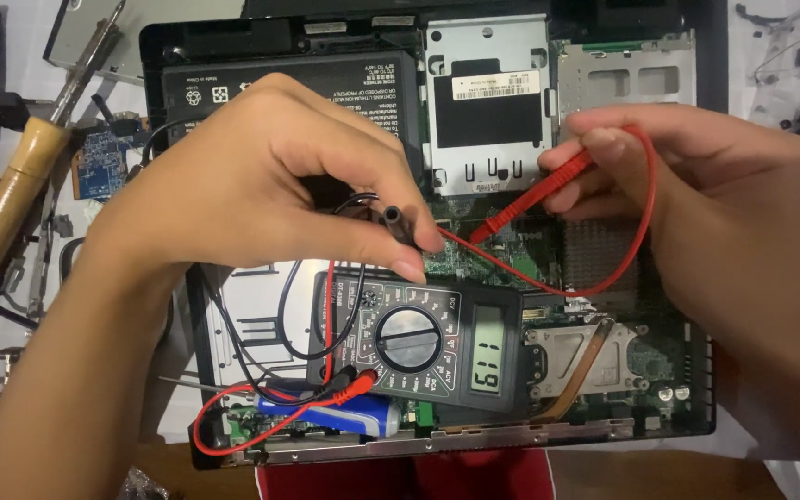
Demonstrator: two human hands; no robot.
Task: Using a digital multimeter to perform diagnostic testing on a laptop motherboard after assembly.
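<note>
My left hand [261,181] pinches a black test probe [398,225] between thumb and fingers, its tip pointing down at the green circuit board [511,259] of an opened laptop [168,56]. In my right hand [715,194] sits a red test probe [522,204], angled down-left so its tip nearly meets the black one. A red lead [645,213] loops around my right hand. A black digital multimeter [418,338] with a round dial and a lit display lies on the laptop below both hands. Red and black leads plug into its lower left.
A wooden-handled soldering iron [25,176] lies at the left beside a small blue circuit board [99,162]. The laptop's black battery [317,83], metal drive bay [485,102] and copper heat pipe [585,366] are exposed. A blue cylinder [349,417] lies near the front edge.
</note>
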